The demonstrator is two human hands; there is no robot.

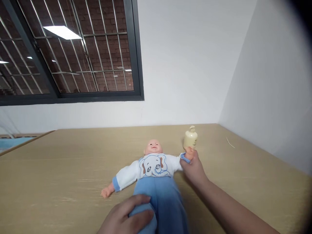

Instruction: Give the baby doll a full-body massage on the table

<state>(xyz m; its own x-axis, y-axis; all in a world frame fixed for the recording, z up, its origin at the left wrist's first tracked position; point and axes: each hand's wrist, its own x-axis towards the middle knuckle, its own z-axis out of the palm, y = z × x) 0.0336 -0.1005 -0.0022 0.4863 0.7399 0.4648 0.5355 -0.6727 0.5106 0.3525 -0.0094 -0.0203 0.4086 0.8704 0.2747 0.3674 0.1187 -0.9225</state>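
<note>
Head view: the baby doll (pixel 154 164) lies face-up between and beyond the two hands, feet end toward the wearer. The right hand (pixel 195 169) grasps the doll's hand at the blue cuff (pixel 184 157), apparently keeping that arm drawn out sideways. The left hand (pixel 130 213) curls over a blue trouser leg (pixel 146 221), a hold that probably steadies the body. The doll's other arm (pixel 124 178) rests free beyond the left hand. Just beyond the right hand, a cream pump bottle (pixel 190 139) stands upright on the wooden table (pixel 60 162), seemingly within easy reach.
</note>
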